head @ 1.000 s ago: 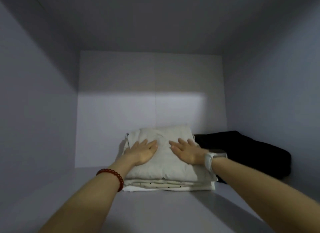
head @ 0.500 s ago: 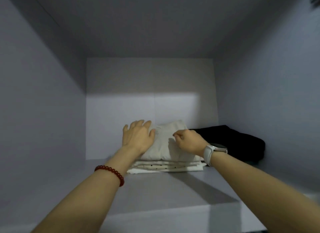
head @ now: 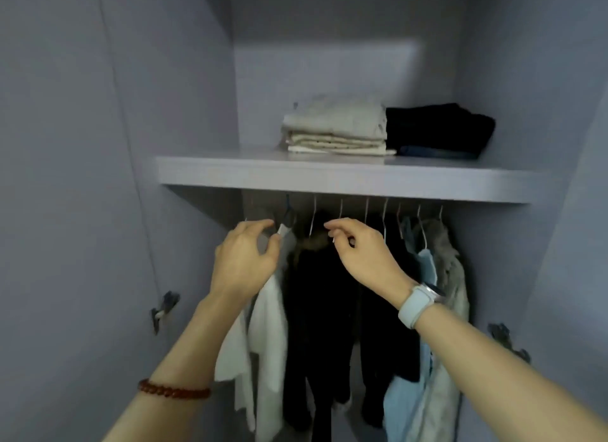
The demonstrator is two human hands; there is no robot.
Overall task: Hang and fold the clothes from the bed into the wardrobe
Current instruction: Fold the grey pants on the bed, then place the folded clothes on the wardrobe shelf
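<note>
A folded stack of cream clothes (head: 335, 125) lies on the wardrobe shelf (head: 329, 175), with a folded black pile (head: 437, 129) touching its right side. Below the shelf, clothes hang on wire hangers: a white garment (head: 266, 326), black garments (head: 322, 310), a light blue one (head: 404, 399) and a grey-beige one (head: 450, 277). My left hand (head: 245, 260) hovers in front of the white garment's hanger, fingers loosely curled. My right hand (head: 358, 250) hovers before the black garments, fingers loosely curled. Neither hand plainly holds anything.
The wardrobe's left wall (head: 98, 178) and right wall (head: 543, 112) close in the space. Metal door hinges sit low on the left (head: 163, 310) and right (head: 506, 339). The shelf's left part holds nothing.
Both hands have come off the cream stack and dropped below the shelf, in front of the hanging clothes. The view has pulled back and tilted down.
</note>
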